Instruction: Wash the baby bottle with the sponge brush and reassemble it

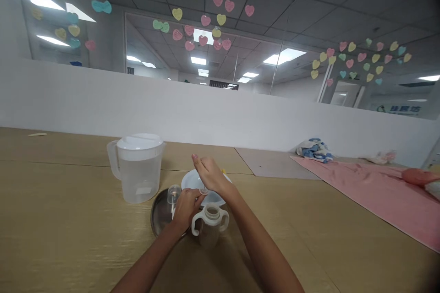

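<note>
My left hand (pixel 186 207) is closed, its fingers pinching a small clear round piece (pixel 204 191) over the rim of a pale plate (pixel 188 182). Just above it is my right hand (pixel 210 175), with fingers curled together; what they hold, if anything, is hidden. In front of my hands stands a clear baby bottle (pixel 210 231) with two white handles, upright and without a lid on its neck. Under and left of my left hand lies a round metal tray (pixel 158 219). A clear cap (pixel 174 192) stands at the tray, partly behind that hand.
A lidded pitcher (pixel 139 174) of translucent plastic stands to the left. A pink cloth (pixel 364 187) covers the right side of the table, with a blue and white cloth (pixel 314 150) bunched by the wall. A flat wooden stick (pixel 37 134) lies far left. A low white wall (pixel 206 116) bounds the back.
</note>
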The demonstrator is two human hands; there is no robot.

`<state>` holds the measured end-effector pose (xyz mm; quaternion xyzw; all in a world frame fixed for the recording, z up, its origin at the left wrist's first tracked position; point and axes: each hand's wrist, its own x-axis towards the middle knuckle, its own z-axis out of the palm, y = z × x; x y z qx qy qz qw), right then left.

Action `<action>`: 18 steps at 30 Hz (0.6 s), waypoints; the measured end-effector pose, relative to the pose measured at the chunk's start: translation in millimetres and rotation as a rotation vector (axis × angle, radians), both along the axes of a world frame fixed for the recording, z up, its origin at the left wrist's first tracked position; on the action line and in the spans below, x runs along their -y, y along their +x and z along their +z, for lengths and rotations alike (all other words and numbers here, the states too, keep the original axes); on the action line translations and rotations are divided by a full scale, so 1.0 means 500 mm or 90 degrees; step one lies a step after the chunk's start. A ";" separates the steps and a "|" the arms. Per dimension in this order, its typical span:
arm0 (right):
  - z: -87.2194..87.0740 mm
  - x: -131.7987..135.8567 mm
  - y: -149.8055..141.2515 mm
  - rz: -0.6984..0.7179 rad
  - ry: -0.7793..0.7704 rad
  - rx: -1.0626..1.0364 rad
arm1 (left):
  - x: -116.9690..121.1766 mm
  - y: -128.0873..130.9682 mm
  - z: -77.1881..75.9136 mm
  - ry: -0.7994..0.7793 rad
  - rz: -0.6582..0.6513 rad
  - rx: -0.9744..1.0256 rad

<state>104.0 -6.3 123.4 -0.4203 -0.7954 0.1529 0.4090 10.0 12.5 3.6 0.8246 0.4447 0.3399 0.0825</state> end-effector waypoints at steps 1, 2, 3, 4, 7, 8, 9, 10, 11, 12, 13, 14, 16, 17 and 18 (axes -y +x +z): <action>-0.004 -0.001 -0.002 -0.004 0.004 0.012 | -0.001 0.000 0.000 -0.003 0.002 0.004; -0.009 -0.003 -0.005 -0.007 0.007 0.026 | -0.002 0.001 -0.001 -0.006 0.004 0.009; -0.013 -0.004 -0.006 -0.010 0.010 0.041 | -0.003 0.001 -0.002 -0.008 0.001 0.018; -0.016 -0.006 -0.008 -0.012 0.011 0.055 | -0.003 0.002 -0.003 -0.010 -0.005 0.030; -0.025 -0.012 -0.011 -0.014 0.018 0.076 | -0.004 0.002 -0.004 -0.013 -0.017 0.068; -0.027 -0.015 -0.012 -0.012 0.022 0.080 | -0.004 0.002 -0.003 -0.016 -0.018 0.091; -0.029 -0.018 -0.012 -0.011 0.024 0.083 | -0.003 0.002 -0.002 -0.021 -0.016 0.119; -0.032 -0.022 -0.012 -0.010 0.025 0.087 | -0.002 0.001 0.000 -0.029 -0.013 0.149; -0.035 -0.026 -0.012 -0.011 0.025 0.091 | -0.001 0.000 0.002 -0.037 -0.009 0.178; -0.039 -0.031 -0.011 -0.014 0.024 0.095 | -0.001 -0.001 0.004 -0.045 -0.004 0.202; -0.043 -0.036 -0.010 -0.020 0.021 0.099 | 0.000 -0.002 0.006 -0.052 0.003 0.217; -0.047 -0.042 -0.009 -0.027 0.018 0.102 | 0.000 -0.003 0.008 -0.057 0.009 0.226; -0.056 -0.050 -0.005 -0.044 0.016 0.109 | 0.000 -0.004 0.011 -0.062 0.013 0.241; -0.060 -0.054 -0.002 -0.052 0.016 0.112 | -0.001 -0.004 0.011 -0.065 0.012 0.250; -0.063 -0.055 0.001 -0.058 0.019 0.115 | -0.001 -0.004 0.011 -0.067 0.010 0.259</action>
